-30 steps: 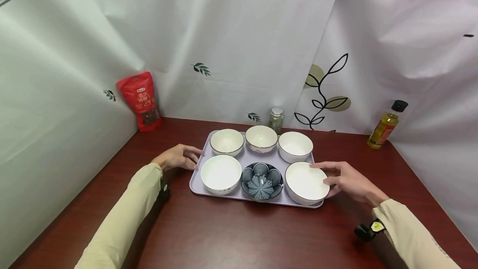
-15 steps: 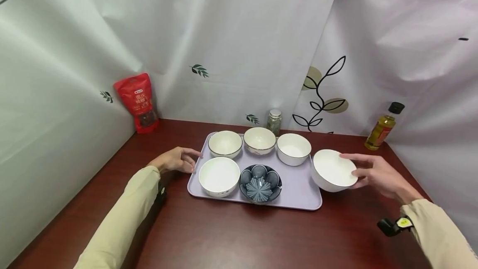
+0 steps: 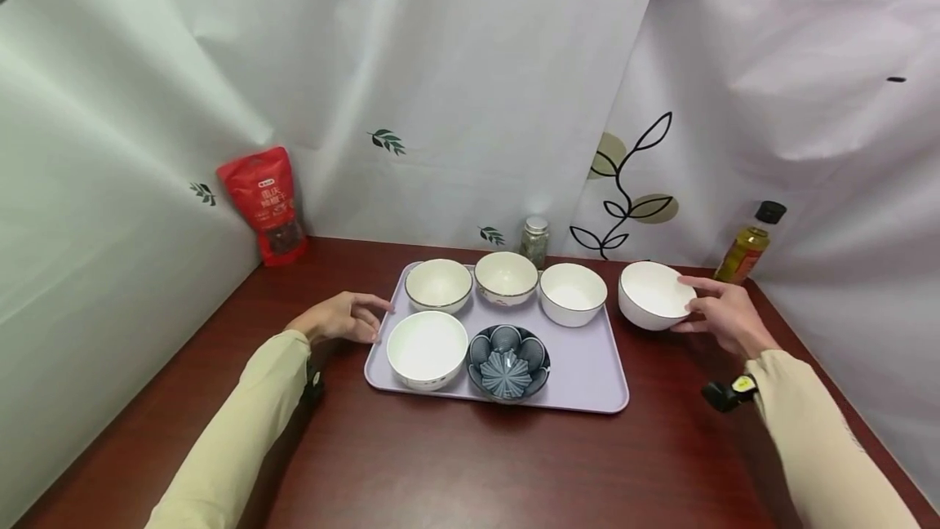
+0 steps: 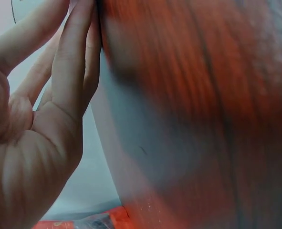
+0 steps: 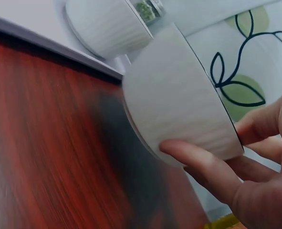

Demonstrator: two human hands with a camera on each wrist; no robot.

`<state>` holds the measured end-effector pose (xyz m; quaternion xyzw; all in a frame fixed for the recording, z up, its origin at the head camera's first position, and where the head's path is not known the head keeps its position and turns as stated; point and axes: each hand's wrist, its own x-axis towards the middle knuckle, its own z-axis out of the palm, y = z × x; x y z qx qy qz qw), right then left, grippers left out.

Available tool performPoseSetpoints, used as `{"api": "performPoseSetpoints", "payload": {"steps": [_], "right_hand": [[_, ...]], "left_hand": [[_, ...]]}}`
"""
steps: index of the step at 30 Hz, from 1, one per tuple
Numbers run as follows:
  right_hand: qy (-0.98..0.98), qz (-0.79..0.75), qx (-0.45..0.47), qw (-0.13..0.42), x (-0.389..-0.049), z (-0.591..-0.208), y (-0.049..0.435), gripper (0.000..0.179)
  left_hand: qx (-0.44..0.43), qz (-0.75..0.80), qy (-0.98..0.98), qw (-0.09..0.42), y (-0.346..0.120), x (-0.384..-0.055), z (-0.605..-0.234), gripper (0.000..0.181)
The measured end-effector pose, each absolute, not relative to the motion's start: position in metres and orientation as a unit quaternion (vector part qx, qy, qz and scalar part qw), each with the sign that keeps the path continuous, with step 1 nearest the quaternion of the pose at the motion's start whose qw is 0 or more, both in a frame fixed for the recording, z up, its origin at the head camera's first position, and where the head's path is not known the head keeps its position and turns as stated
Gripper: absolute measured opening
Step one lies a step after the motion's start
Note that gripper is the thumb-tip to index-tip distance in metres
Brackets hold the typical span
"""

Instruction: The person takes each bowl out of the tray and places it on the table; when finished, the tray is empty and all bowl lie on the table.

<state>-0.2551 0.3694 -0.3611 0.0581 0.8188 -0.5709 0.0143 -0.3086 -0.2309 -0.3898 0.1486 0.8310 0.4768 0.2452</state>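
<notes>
At the right, my right hand (image 3: 723,313) pinches a white bowl (image 3: 652,292) by its right side, thumb on the outer wall and fingers at the rim. In the right wrist view the same bowl (image 5: 174,95) is tilted over the wood, with shadow beneath. My left hand (image 3: 345,317) is at the left edge of a lilac tray (image 3: 583,374), fingertips at its rim, fingers loosely extended. On the tray stand three white bowls along the back, another white bowl (image 3: 427,347) front left, and a dark blue petal-patterned bowl (image 3: 507,366) at front middle.
Behind the tray stands a small glass jar (image 3: 534,239) with a pale lid. An oil bottle (image 3: 749,243) is close behind my right hand. A red pouch (image 3: 268,202) leans in the back left corner, against the sheet-covered wall.
My right hand has lifted the white bowl off the tray's front right corner and carried it right, then back, beside the back row. My left hand stays at the tray's left edge.
</notes>
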Motion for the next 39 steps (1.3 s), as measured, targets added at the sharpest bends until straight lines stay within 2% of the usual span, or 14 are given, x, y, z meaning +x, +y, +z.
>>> {"api": "performPoseSetpoints", "payload": {"steps": [12, 30, 34, 39], "right_hand": [[0.752, -0.643, 0.144, -0.01, -0.269, -0.375, 0.359, 0.071], [0.754, -0.639, 0.15, -0.029, -0.281, -0.378, 0.352, 0.067], [0.845, -0.499, 0.163, -0.098, -0.274, -0.378, 0.347, 0.058], [0.891, -0.359, 0.112, -0.255, -0.261, -0.374, 0.329, 0.045]], "left_hand": [[0.152, 0.503, 0.81, 0.259, -0.228, -0.312, -0.392, 0.064], [0.131, 0.497, 0.818, 0.259, -0.228, -0.313, -0.387, 0.064], [0.128, 0.494, 0.819, 0.26, -0.229, -0.313, -0.389, 0.064], [0.123, 0.49, 0.822, 0.262, -0.231, -0.313, -0.389, 0.065]]}}
